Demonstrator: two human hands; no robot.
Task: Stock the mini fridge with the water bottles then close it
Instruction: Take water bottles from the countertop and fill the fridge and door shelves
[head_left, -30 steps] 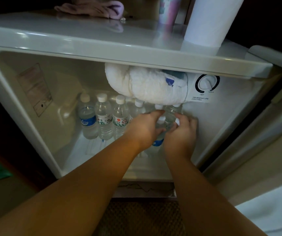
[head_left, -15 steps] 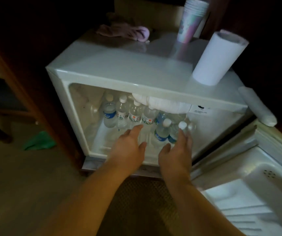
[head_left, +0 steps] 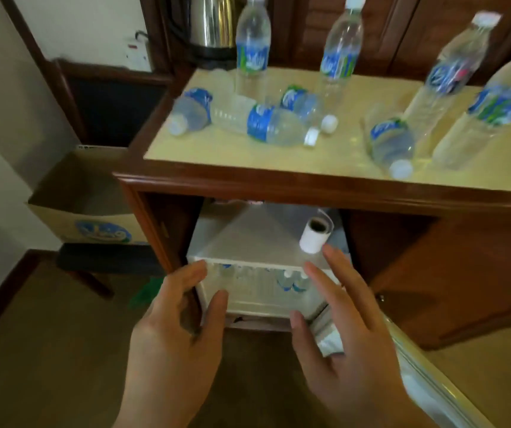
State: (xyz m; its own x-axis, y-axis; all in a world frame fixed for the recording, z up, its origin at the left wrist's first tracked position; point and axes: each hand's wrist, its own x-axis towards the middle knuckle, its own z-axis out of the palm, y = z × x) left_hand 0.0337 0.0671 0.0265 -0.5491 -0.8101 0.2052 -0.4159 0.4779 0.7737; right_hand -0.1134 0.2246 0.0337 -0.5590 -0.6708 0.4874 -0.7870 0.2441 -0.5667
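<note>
The white mini fridge sits open inside a wooden cabinet, with several water bottles standing inside it. Its door swings out at the lower right. My left hand and my right hand hover in front of the fridge opening, fingers spread and relaxed, holding nothing. On the cabinet's top stand and lie several more clear bottles with blue labels, among them a lying bottle near the front and an upright bottle at the back.
A white paper roll stands on the fridge's top. A steel kettle is at the back of the cabinet. An open cardboard box sits to the left on a dark stool. Brown carpet lies below.
My hands have pulled back out of the fridge and let go of the bottles there. My view has risen, so the cabinet top with its loose bottles now shows.
</note>
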